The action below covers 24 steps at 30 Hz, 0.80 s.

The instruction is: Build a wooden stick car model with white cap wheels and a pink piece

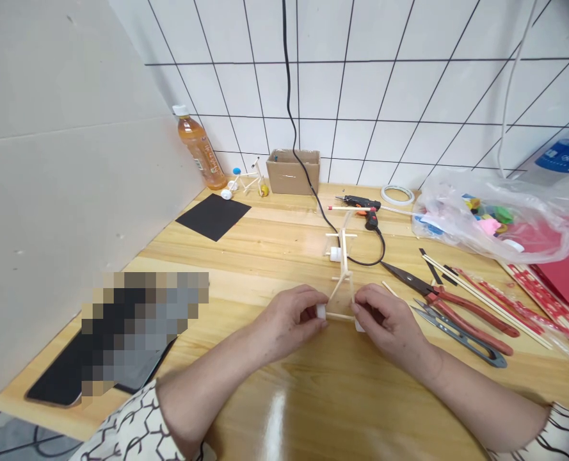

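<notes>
A small tricycle-like frame of thin wooden sticks stands on the table in front of me, with a red-tipped stick across its far end. White bottle caps serve as its wheels; one cap is at the far end. My left hand pinches the white cap at the near left end of a cross stick. At the near right end, my right hand closes its fingers on the frame beside another white cap, which they partly cover.
A black glue gun and its cable lie behind the frame. Pliers, snips, sticks and a plastic bag of caps are at right. Phones, black card, a bottle and cardboard box stand or lie left and back.
</notes>
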Each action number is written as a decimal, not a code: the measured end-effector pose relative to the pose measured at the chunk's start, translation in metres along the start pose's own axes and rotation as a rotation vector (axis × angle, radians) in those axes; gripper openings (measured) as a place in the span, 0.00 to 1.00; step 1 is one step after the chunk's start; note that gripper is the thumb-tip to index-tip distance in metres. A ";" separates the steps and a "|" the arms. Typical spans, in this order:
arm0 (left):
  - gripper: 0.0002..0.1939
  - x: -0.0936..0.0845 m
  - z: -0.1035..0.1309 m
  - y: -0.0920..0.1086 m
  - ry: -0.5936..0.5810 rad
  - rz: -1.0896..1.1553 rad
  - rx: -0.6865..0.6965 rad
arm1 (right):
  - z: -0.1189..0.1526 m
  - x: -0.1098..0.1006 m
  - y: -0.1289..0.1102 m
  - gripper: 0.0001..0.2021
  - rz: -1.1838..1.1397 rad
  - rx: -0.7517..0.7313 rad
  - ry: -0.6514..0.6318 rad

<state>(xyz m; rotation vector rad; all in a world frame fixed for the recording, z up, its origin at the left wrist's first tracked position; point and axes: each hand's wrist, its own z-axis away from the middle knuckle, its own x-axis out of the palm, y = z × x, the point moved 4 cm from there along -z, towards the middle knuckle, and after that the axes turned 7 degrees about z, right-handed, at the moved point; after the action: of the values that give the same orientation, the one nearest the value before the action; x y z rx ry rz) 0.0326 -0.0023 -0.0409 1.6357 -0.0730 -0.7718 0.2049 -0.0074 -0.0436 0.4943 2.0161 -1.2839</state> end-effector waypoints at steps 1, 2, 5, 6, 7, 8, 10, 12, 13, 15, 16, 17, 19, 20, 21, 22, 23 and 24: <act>0.11 0.000 0.000 0.000 0.000 0.001 0.000 | 0.000 0.000 0.000 0.07 0.000 0.001 0.000; 0.11 0.000 0.000 0.000 -0.002 0.002 0.001 | 0.000 0.000 0.001 0.07 -0.003 0.001 0.000; 0.11 0.000 0.001 0.000 0.001 -0.002 0.010 | 0.000 0.000 0.001 0.06 -0.005 -0.003 0.001; 0.11 0.000 0.001 0.000 0.004 -0.002 0.012 | 0.001 0.001 0.001 0.06 -0.003 -0.004 0.001; 0.11 0.000 0.001 0.000 0.005 -0.001 0.015 | 0.001 0.000 0.001 0.06 0.000 -0.006 0.000; 0.11 0.000 0.001 0.000 0.006 -0.001 0.016 | 0.001 0.000 0.001 0.06 0.003 -0.006 -0.001; 0.11 0.000 0.001 0.000 0.003 0.000 0.019 | 0.000 0.000 0.000 0.06 0.011 -0.006 -0.002; 0.11 0.000 0.001 0.001 0.000 -0.004 0.021 | 0.000 -0.001 0.000 0.07 0.017 -0.004 -0.002; 0.11 0.000 0.001 0.001 -0.002 -0.007 0.020 | 0.000 -0.001 -0.001 0.06 0.018 -0.003 -0.001; 0.11 0.000 0.001 0.001 -0.005 -0.011 0.020 | 0.000 -0.001 -0.001 0.06 0.019 -0.006 0.004; 0.11 0.000 0.000 0.001 -0.005 -0.011 0.022 | 0.000 -0.001 -0.001 0.06 0.019 -0.009 0.006; 0.11 -0.001 0.000 0.001 -0.005 -0.010 0.024 | 0.000 -0.001 -0.002 0.06 0.019 -0.012 0.009; 0.11 -0.001 0.000 0.002 -0.003 -0.011 0.028 | 0.000 -0.002 -0.002 0.06 0.017 -0.019 0.015; 0.11 -0.001 0.000 0.002 -0.004 -0.014 0.026 | 0.000 -0.002 -0.002 0.06 0.015 -0.020 0.015; 0.10 -0.001 0.001 0.002 -0.007 -0.017 0.022 | 0.000 -0.002 -0.002 0.06 0.014 -0.021 0.013; 0.10 -0.001 0.001 0.002 -0.009 -0.020 0.019 | 0.000 -0.002 -0.002 0.06 0.015 -0.020 0.011; 0.09 -0.001 0.001 0.003 -0.012 -0.020 0.018 | 0.000 -0.002 -0.002 0.06 0.016 -0.019 0.009; 0.09 -0.001 0.001 0.003 -0.011 -0.019 0.018 | 0.000 -0.002 -0.002 0.06 0.017 -0.018 0.008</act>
<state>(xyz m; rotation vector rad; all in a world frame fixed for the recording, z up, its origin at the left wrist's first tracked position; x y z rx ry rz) 0.0326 -0.0031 -0.0380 1.6513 -0.0729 -0.7972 0.2047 -0.0080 -0.0409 0.5084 2.0246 -1.2536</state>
